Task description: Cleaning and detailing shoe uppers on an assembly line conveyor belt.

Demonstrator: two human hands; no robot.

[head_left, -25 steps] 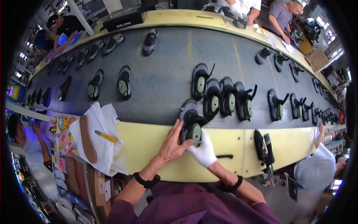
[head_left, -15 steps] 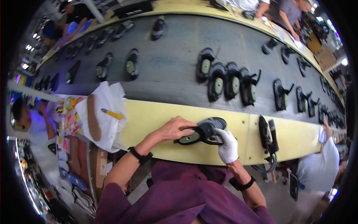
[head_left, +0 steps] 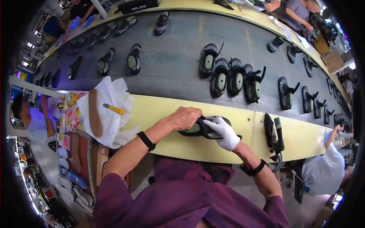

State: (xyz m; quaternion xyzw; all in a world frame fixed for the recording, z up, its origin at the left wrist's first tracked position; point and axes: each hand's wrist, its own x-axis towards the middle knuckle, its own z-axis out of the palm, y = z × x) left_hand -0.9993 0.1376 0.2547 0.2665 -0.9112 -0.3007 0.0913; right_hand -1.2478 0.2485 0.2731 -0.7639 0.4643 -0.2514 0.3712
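Observation:
A dark shoe [head_left: 193, 130] with a green insole lies in front of me on the yellow bench edge [head_left: 171, 149], its toe to the right. Bare, my left hand [head_left: 185, 118] has its fingers closed on the shoe's upper rim near the opening. In a white glove, my right hand [head_left: 224, 133] reaches over the front of the shoe, thumb and fingers closed about its upper and strap. Much of the shoe is hidden beneath both hands.
Beyond the bench runs a dark conveyor belt [head_left: 167, 60] bearing many similar shoes [head_left: 237, 78]. White paper [head_left: 118, 91] with a brown sole [head_left: 95, 114] and a yellow-handled knife [head_left: 114, 109] lies left. A black corded tool [head_left: 274, 135] rests right. Co-workers [head_left: 323, 167] stand around.
My left hand has moved up onto the shoe's rim. My gloved hand has shifted from the shoe's right side to over its top. Shoes on the belt have hardly moved.

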